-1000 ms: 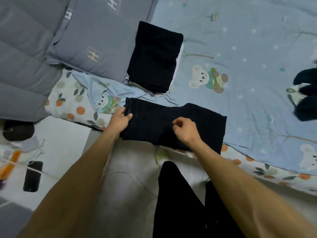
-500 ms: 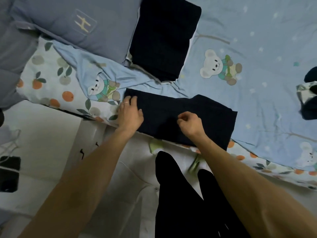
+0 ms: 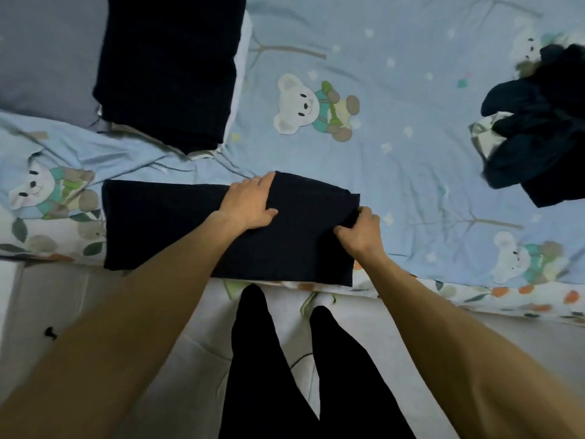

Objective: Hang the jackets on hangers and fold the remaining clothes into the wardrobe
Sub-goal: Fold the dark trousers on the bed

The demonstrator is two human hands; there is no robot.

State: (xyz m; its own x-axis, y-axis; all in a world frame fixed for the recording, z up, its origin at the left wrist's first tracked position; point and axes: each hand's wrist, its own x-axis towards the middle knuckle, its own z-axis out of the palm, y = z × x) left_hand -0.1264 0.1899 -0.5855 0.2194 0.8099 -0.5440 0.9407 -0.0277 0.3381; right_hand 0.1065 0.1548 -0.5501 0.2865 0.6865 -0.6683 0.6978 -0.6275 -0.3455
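At the bed's edge, our flat left hand (image 3: 250,202) pins the dark garment (image 3: 177,229) while our right hand (image 3: 359,231) pinches its end; overhang may drag it off.

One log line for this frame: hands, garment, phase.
phase: folding | left hand: flat on dark garment | right hand: grips its right edge | on: bed

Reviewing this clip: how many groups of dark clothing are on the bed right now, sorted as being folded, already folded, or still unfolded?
Being folded, under both hands: 1, dark garment
Already folded: 1, folded stack
Unfolded: 1, dark heap
Total: 3
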